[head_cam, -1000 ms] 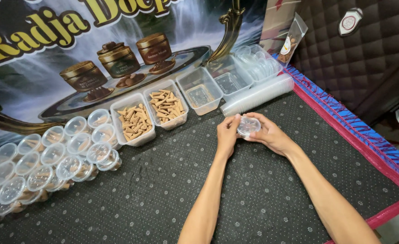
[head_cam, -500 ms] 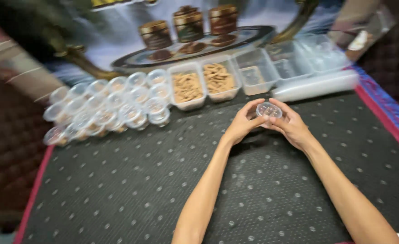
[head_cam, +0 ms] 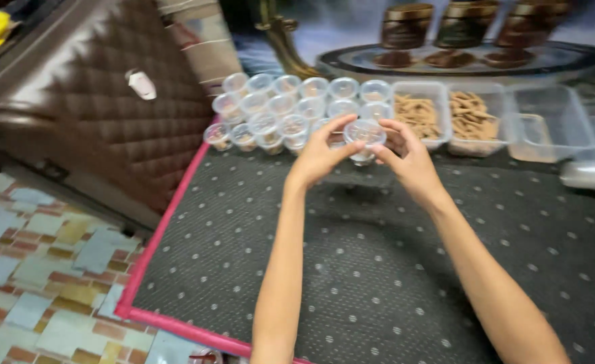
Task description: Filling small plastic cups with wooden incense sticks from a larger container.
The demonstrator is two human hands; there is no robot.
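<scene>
Both of my hands hold one small clear plastic cup with a lid (head_cam: 364,135) in the air above the dark dotted mat (head_cam: 378,269). My left hand (head_cam: 321,155) grips its left side with thumb and fingers. My right hand (head_cam: 408,158) grips its right side. Just behind the cup stands a cluster of several similar small clear cups (head_cam: 290,108). To the right lie two clear rectangular trays with brown sticks, one (head_cam: 419,118) next to the cups and the other (head_cam: 472,121) beyond it.
An empty clear tray (head_cam: 553,125) and a white roll (head_cam: 590,175) lie at the right. A printed banner (head_cam: 445,34) stands behind. A brown quilted panel (head_cam: 102,114) is at the left, with patterned floor tiles (head_cam: 41,269) beyond the mat's pink edge (head_cam: 169,209).
The view has swung left, so the cup cluster and the quilted panel now sit near the middle and left. My hands still hold the cup, now closer to the cup cluster.
</scene>
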